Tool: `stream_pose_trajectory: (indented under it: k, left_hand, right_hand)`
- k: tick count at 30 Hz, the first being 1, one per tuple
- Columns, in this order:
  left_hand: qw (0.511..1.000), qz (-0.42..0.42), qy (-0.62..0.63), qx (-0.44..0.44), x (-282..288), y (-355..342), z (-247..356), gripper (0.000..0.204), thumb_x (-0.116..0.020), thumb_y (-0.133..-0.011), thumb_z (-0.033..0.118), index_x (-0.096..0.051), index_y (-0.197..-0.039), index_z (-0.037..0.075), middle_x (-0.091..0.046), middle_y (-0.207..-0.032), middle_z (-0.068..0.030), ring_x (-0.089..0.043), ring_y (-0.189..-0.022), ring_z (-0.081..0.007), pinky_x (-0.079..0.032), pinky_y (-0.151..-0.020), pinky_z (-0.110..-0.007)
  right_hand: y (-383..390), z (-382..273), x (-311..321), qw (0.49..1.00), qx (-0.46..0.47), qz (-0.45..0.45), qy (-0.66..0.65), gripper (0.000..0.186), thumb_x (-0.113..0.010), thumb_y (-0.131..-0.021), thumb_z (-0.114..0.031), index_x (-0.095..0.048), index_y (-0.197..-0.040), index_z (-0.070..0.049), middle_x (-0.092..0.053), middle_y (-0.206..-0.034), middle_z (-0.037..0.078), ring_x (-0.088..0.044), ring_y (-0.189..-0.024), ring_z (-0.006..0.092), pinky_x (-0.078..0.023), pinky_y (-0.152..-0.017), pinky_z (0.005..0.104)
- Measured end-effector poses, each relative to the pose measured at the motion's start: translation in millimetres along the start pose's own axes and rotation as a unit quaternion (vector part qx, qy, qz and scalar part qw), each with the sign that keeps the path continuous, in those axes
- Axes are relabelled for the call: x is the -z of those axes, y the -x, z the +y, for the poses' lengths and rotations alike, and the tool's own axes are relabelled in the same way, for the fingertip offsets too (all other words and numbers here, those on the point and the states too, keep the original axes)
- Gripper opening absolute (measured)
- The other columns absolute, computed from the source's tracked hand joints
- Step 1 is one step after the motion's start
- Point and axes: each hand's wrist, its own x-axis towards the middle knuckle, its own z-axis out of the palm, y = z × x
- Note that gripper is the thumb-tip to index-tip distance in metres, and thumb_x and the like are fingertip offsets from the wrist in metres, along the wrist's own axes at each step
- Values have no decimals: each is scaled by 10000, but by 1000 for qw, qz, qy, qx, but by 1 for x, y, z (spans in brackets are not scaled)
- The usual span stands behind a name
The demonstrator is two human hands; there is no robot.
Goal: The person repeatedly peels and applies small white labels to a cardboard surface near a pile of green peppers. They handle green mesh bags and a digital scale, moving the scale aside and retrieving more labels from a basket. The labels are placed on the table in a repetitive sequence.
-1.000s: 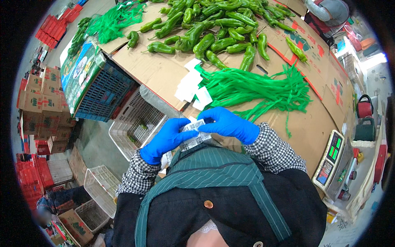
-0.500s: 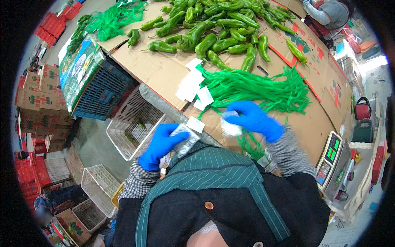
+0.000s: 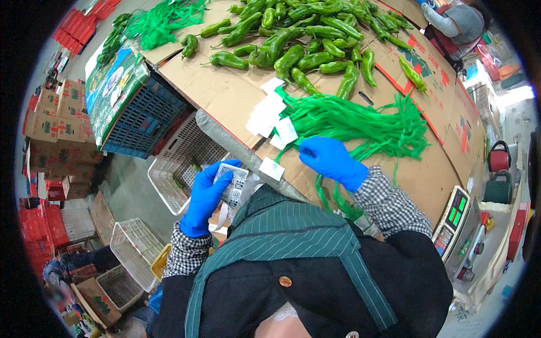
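Observation:
My left hand (image 3: 204,194) is closed on a strip of printed white labels (image 3: 232,183), with pale backing trailing below it. My right hand (image 3: 333,161), its fingers curled together, hovers over the near edge of the cardboard-covered table; whatever it may hold is hidden. Just beyond it lies a bundle of green mesh bags (image 3: 355,125) with white tags (image 3: 266,115) at its left end. One separate white tag (image 3: 272,168) lies on the table edge between my hands. Loose green mesh (image 3: 345,204) hangs below my right hand.
Green peppers (image 3: 304,45) are heaped at the table's far side. More green netting (image 3: 163,22) lies far left. A white crate (image 3: 183,163) and a blue crate (image 3: 141,121) stand left of the table, a scale (image 3: 451,219) at right. Another person (image 3: 459,25) is far right.
The white label seen in my right hand is no longer visible there, and that hand's fingers have curled in. My left hand has moved slightly left and turned the label strip to face up.

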Motion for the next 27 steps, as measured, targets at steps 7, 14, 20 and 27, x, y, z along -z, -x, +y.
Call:
stream_pose_trajectory:
  k: [7,14,20,27]
  left_hand:
    - [997,-77,-14,-26,-24,-7,-15,295,-525,-896,117,-580,-1166,11,-634,-1060,-92,-588,-951,-144,-464,-848,-285]
    - [997,-70,-9,-6,-27,-8,-6,305,-540,-886,145,-584,-1163,24,-633,-1043,-92,-590,-948,-153,-468,-849,-301]
    - [977,-56,-83,-191,-37,-33,2,309,-563,-864,136,-588,-1138,-3,-602,-1113,-98,-554,-1036,-166,-422,-917,-303]
    - [993,-109,14,-37,-54,-54,17,264,-595,-857,162,-634,-1061,-2,-654,-969,-68,-591,-881,-131,-455,-817,-277]
  right_hand:
    - [-42,-13,-19,961,17,240,136,345,-695,-738,-254,-595,-1023,-90,-609,-837,97,-594,-723,246,-474,-626,350]
    - [-49,5,-16,948,-15,172,-267,266,-705,-757,-281,-657,-896,-59,-596,-721,60,-554,-655,144,-457,-607,293]
    - [-34,-15,10,909,-24,23,-415,233,-653,-839,-210,-650,-934,2,-597,-735,-2,-493,-674,51,-426,-598,237]
    - [-8,-27,19,895,-37,-79,-438,308,-633,-863,-274,-649,-985,8,-649,-861,39,-557,-778,87,-457,-728,253]
